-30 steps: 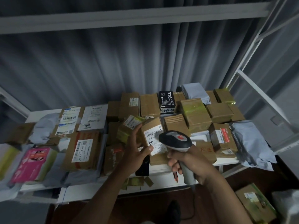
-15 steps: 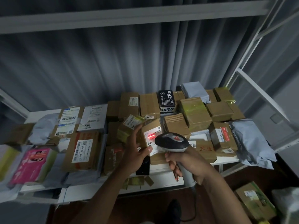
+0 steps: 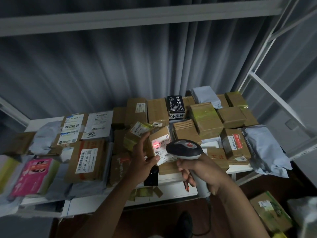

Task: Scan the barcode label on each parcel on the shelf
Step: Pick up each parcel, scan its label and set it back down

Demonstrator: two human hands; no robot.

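A cardboard parcel (image 3: 158,143) is gripped by the left hand (image 3: 143,160), thumb on its label (image 3: 162,148); the barcode scanner (image 3: 184,149) is clasped in the right hand (image 3: 200,170).

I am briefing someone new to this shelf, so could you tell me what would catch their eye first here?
First, the red scan light glowing on the white label of the brown parcel at the shelf's front middle, held by the left hand. Just right of it, the right hand grips the dark-headed barcode scanner aimed at that label. Then the bright pink package at the front left.
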